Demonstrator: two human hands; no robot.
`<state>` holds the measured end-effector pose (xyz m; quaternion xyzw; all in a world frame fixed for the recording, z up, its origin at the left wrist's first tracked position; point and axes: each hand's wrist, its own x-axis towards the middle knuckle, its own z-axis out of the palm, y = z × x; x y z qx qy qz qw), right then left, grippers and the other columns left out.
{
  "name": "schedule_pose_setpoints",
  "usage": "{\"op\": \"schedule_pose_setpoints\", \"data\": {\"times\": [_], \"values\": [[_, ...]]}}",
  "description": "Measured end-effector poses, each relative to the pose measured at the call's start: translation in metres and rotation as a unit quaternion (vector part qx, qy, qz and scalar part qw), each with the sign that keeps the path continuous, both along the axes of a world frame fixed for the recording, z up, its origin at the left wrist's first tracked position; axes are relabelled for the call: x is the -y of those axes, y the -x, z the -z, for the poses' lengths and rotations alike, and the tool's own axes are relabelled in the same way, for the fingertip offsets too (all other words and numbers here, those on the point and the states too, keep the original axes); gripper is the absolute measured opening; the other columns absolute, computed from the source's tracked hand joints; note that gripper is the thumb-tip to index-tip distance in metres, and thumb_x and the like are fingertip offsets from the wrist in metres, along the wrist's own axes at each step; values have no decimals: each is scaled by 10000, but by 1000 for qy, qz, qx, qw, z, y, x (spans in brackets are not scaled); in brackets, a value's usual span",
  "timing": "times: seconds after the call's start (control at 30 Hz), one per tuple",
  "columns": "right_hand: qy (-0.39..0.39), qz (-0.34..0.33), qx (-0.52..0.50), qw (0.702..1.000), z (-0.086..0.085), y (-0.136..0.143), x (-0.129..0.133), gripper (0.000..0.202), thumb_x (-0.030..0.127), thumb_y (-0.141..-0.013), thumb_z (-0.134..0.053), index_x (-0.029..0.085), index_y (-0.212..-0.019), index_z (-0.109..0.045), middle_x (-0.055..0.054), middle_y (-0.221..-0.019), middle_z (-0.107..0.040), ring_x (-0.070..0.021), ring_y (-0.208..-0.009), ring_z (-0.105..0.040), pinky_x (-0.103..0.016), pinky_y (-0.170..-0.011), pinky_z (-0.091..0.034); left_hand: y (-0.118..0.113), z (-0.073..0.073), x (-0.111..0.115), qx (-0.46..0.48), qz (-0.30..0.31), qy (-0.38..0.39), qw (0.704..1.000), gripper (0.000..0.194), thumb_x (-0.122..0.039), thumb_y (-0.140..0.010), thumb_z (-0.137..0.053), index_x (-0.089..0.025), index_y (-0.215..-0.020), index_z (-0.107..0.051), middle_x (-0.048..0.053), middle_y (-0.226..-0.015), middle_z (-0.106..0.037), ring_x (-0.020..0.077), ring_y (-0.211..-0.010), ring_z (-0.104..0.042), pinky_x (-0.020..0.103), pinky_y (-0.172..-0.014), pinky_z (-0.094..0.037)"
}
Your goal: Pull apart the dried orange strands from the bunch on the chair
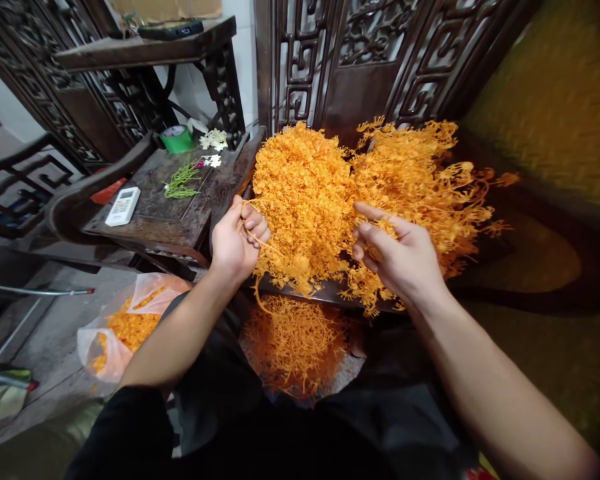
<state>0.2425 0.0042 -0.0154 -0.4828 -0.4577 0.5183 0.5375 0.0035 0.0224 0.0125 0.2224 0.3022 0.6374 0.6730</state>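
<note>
My left hand is closed around thin orange stems, which stick out past its fingers at the edge of a dense heap of small orange flowers. My right hand is at the front of a second heap of orange, long-stemmed flower sprigs. Its index finger is stretched out and apart from the thumb, while the other fingers curl beneath. Orange bits show between thumb and index finger, apparently not gripped. Below, between my legs, a container holds a pile of bare orange stems.
On the dark wooden chair at left lie a white remote control, green tape, green stems and white flowers. A plastic bag of orange petals stands on the floor. Carved wooden panels rise behind.
</note>
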Motion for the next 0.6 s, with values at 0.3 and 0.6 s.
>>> {"op": "schedule_pose_setpoints", "data": {"times": [0.3,0.6], "values": [[-24,-109,-51,992,-10,1,16,578,755,-887,-589,200,-729,-558,-44,-775,-615,-96,-488,-554,-227,-346,-249,1,1,-2,-54,-95,-59,992,448,-455,-1022,-547,-197,-685,-404,-61,-569,-348,60,-433,-318,194,-428,-275],[112,-252,-87,957,-4,19,27,472,495,-897,-747,225,-1262,-619,35,-658,-560,-87,-456,-501,-197,-362,-234,-10,14,8,-188,-274,-201,921,458,-566,-983,-565,-218,-716,-430,-36,-637,-425,88,-533,-412,220,-538,-417]]}}
